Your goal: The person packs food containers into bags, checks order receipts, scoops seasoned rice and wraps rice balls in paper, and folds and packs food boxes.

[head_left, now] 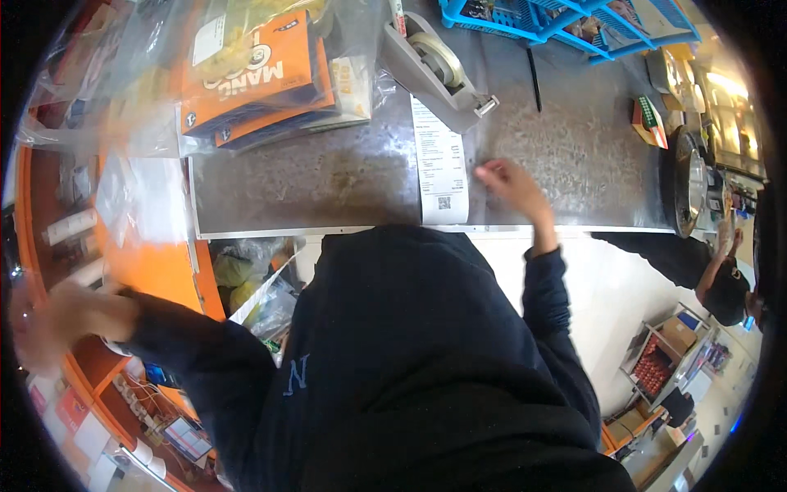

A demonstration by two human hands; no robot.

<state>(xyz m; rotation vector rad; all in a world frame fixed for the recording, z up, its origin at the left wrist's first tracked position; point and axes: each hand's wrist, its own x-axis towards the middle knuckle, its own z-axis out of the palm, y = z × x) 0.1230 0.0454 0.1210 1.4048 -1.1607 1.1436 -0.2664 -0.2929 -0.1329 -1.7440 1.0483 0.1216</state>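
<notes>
The receipt point(440, 164) lies on the tabletop point(574, 176), printed side up, its lower end just short of the near edge and its upper end by the tape dispenser point(469, 97). The right hand point(518, 189) is just to the right of it, above the tabletop, with a narrow strip of bare surface showing between paper and fingertips. Its fingers are loosely bent; whether their tips meet, I cannot tell. The left hand point(70, 324) is blurred, well apart from the receipt, out past the left edge near the orange cabinet point(147, 275); I cannot tell how its fingers stand. Orange boxes point(254, 82) in clear plastic fill the far left corner. A pen point(534, 80) lies right of the dispenser, blue baskets point(537, 37) stand along the far edge, and a round tray point(690, 182) is at the right edge.
</notes>
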